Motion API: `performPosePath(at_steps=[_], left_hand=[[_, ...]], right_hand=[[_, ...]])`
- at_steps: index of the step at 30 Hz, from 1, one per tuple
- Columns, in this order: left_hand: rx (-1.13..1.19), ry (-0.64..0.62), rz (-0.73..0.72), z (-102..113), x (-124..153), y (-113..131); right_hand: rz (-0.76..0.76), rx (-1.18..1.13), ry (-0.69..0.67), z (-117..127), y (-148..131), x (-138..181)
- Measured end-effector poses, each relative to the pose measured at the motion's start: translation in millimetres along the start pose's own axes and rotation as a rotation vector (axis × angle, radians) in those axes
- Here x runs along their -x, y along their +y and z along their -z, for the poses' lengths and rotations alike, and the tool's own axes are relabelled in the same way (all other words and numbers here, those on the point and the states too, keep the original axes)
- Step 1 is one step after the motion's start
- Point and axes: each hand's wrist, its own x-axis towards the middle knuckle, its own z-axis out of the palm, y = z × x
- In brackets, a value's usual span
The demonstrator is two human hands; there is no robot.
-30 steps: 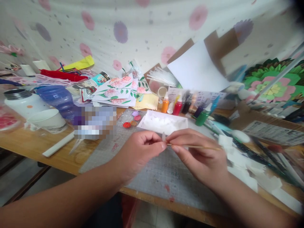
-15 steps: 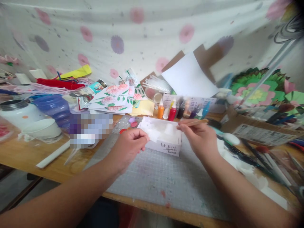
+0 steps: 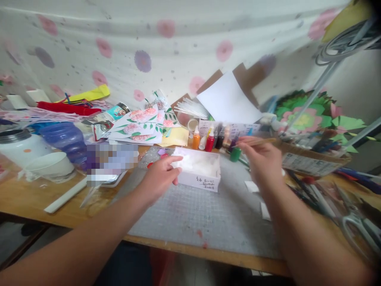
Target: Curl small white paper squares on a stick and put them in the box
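A white open box point(image 3: 198, 179) with handwriting on its front wall stands on the grey cutting mat point(image 3: 184, 222), and soft white material point(image 3: 190, 161) lies inside it. My left hand point(image 3: 163, 174) is at the box's left end, thumb and forefinger apart over its rim. Nothing shows clearly between those fingers. To the right of the box, my right hand point(image 3: 260, 159) is raised and blurred, its fingers closed around a thin wooden stick point(image 3: 268, 141). A green bottle point(image 3: 235, 154) stands just left of this hand.
Small paint bottles point(image 3: 210, 143) line the back of the mat. Flower-printed paper cutouts point(image 3: 133, 127) lie at the back left. Scissors point(image 3: 354, 226) and brushes lie on the right, by a cardboard box point(image 3: 312, 161). A white cup point(image 3: 50, 167) stands at left.
My left fingers have parted from their pinch at the box. My right hand has moved right, away from the box, with the stick. The view has turned slightly right.
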Motion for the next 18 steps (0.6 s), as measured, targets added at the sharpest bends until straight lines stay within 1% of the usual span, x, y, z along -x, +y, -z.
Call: performPosePath(at_steps=[1,3,5,7,8,10,12,14,16,18], left_hand=[[0.000,0.004,-0.013,2,1,-1],[0.012,-0.008,-0.032,5,4,-1],[0.019,-0.025,-0.043,8,7,-2],[0.030,-0.054,-0.040,9,9,-2],[0.035,-0.071,-0.042,9,11,-1],[0.047,-0.097,-0.053,7,13,1],[0.048,-0.119,-0.061,4,16,5],[0.040,-0.147,-0.058,-1,20,9],[0.031,-0.181,-0.059,-6,24,12],[0.053,-0.226,-0.059,-10,27,13]], right_hand=[[-0.034,-0.036,0.038,13,-4,-2],[-0.074,0.001,0.010,44,-10,-1],[-0.099,0.086,-0.057,80,-11,9],[-0.143,0.170,-0.232,114,-7,26],[-0.135,0.181,-0.319,128,-5,37],[-0.162,0.239,-0.443,148,-1,56],[-0.168,0.281,-0.569,156,1,72],[-0.108,0.329,-0.642,153,3,82],[-0.067,0.403,-0.646,147,10,87],[-0.027,0.486,-0.607,140,24,92]])
